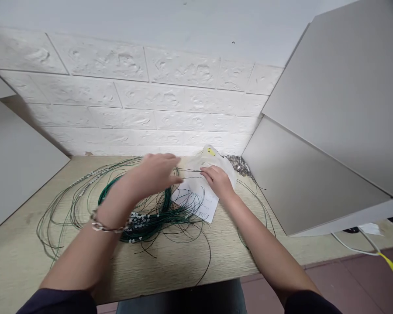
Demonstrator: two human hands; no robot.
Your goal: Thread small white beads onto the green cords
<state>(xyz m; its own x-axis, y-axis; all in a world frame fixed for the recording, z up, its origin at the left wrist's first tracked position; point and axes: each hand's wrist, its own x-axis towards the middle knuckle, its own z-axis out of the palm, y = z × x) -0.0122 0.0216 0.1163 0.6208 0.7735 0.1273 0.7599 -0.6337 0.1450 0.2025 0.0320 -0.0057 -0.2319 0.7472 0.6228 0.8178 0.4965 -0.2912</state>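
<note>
My left hand is raised over the pile of green cords, slightly blurred, with fingers stretched out and the thumb apart. Its fingertips are near a thin dark cord that runs across to my right hand. There, the thumb and fingers are pinched on the cord's end. Under my left arm lies a coiled bundle of green cords with small white beads on it. A sheet of paper with handwriting lies partly beneath the loose cord ends.
Behind my right hand is a whitish plastic bag with a yellow mark. A heap of small greyish beads lies by the right panel. More looped cords spread across the left of the table. A brick-patterned wall stands behind.
</note>
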